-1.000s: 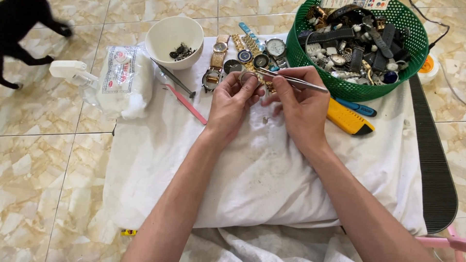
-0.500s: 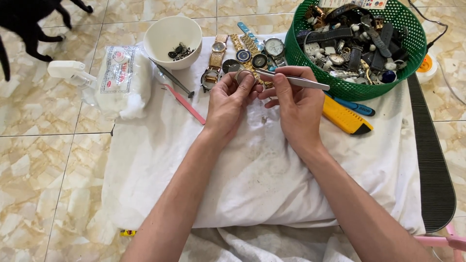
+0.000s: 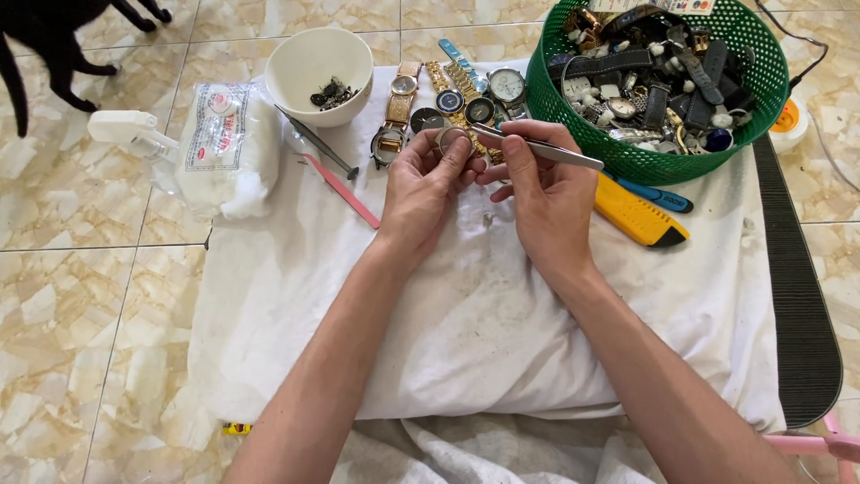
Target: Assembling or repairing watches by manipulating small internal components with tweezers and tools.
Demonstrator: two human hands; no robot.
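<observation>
Watch case (image 3: 451, 140), small, round and silver, sits just above the middle of the frame, pinched between the thumb and fingertips of the left hand (image 3: 421, 184). The fingers curl close around its rim, so only the round top shows. The right hand (image 3: 546, 193) is right beside it, fingers closed on thin silver tweezers (image 3: 537, 148). The tweezer tips point left and reach the edge of the case, while the long end sticks out to the right over the hand.

Both hands hover over a white cloth (image 3: 484, 323) spread on a tan tile floor (image 3: 81, 305). Just behind the hands lies a row of watches (image 3: 448, 94) with gold and silver bands.

A white bowl (image 3: 305, 56) sits at the upper left of the cloth, with a few small dark metal parts (image 3: 331, 92) at the bottom. A green plastic basket (image 3: 627, 159) fills the upper right, heaped with watches, dark straps and loose bits (image 3: 654, 76).

A bag of white cotton (image 3: 224, 143) lies left of the bowl. A pink stick (image 3: 339, 190) and a thin dark tool (image 3: 315, 143) lie between the bowl and the left hand. A yellow cutter knife (image 3: 638, 213) and a blue pen (image 3: 658, 195) lie right of the right hand, below the basket.
</observation>
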